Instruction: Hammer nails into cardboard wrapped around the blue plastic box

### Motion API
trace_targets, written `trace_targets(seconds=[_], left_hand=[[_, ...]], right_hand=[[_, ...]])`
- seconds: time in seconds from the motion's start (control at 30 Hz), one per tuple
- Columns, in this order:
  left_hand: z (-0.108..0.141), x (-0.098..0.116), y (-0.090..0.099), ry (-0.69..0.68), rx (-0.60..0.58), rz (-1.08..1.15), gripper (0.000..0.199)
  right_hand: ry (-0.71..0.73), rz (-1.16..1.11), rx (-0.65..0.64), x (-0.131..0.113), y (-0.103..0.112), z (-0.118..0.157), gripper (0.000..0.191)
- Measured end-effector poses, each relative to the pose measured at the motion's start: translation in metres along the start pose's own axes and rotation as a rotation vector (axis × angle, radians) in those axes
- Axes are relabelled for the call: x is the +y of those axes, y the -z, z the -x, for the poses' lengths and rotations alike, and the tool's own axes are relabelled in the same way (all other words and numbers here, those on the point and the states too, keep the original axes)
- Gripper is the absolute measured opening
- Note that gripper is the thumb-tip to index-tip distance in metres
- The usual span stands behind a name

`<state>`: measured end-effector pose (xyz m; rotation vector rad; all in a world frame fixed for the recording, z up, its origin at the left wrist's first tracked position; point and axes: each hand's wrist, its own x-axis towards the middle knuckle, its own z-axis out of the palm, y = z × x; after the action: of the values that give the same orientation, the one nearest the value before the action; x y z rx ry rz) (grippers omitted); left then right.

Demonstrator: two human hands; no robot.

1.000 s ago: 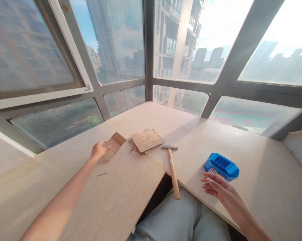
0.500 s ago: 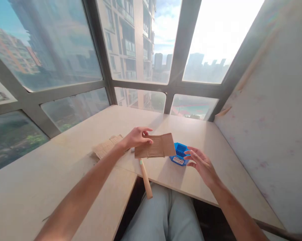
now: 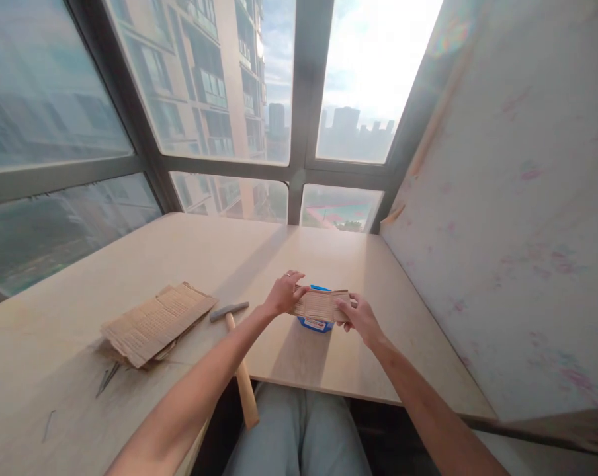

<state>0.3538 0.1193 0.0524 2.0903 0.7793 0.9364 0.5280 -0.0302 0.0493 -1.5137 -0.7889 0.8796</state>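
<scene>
A piece of corrugated cardboard [image 3: 319, 305] is stretched between my two hands. My left hand [image 3: 285, 294] pinches its left end, thumb on the near face. At the right end, my right hand [image 3: 357, 316] grips it with the thumb in front and fingers behind. Right behind and below the cardboard is a blue plastic box [image 3: 315, 324] with a white label, mostly covered by it. Whether the cardboard touches the box I cannot tell. Left of the box lies a hammer [image 3: 244, 380] with a wooden handle, partly hidden by my left forearm.
On the left of the pale tabletop [image 3: 219, 238] lies a stack of cardboard pieces [image 3: 157, 320]. Several nails [image 3: 108, 379] poke out near it, and one bent nail [image 3: 48, 425] lies farther left. The hammer handle overhangs the table edge. Windows and a patterned wall [image 3: 502, 231] border the table.
My right hand has closed on the cardboard's right end. The cardboard now sits in front of the blue box, covering most of it. The view has turned to the right.
</scene>
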Motion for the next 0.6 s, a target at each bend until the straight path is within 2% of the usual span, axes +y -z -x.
trace_targets(seconds=[0.2,0.33,0.5,0.6], left_hand=[[0.011,-0.015,-0.012,0.096,-0.002,0.086,0.019],[0.007,-0.023,-0.019,0.036,-0.052,0.002,0.030],[0.001,-0.033,-0.029,0.067,-0.042,0.192,0.031],[-0.003,-0.033,-0.030,0.100,-0.090,0.261,0.033]], right_hand=[[-0.024,0.022,0.078,0.022,-0.002,0.000,0.041],[-0.087,0.007,0.081,0.029,-0.003,0.002,0.036],[-0.134,-0.006,0.056,0.026,-0.006,0.003,0.027],[-0.176,0.002,0.056,0.019,-0.005,0.001,0.020]])
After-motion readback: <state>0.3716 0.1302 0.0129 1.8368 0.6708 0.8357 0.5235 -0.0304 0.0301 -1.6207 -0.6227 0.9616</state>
